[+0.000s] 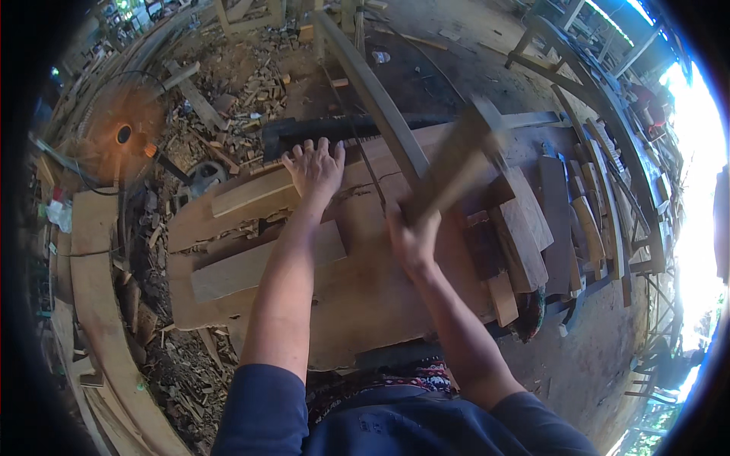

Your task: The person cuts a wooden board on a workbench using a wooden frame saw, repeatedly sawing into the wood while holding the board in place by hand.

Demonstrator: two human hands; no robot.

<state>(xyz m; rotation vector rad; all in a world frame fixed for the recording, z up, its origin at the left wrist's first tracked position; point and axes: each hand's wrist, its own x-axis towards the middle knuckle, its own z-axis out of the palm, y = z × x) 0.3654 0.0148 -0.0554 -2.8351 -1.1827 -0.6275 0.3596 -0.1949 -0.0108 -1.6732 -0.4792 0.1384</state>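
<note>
My left hand (318,171) rests with spread, slightly bent fingers at the far edge of a broad wooden slab (365,311), beside a dark plank (280,131). My right hand (412,239) is closed on a short wooden block (456,163), raised over the slab and blurred by motion. A narrow board (251,194) and a wider pale board (266,262) lie on the slab under and near my left arm. A long beam (380,114) runs away from me next to the right hand. Stacked wood pieces (521,228) sit right of it.
A spinning orange fan (122,133) stands at left, near long planks (95,251) and scattered offcuts (236,99). At right are more boards (601,205) and a wooden frame (551,49), with bright daylight beyond.
</note>
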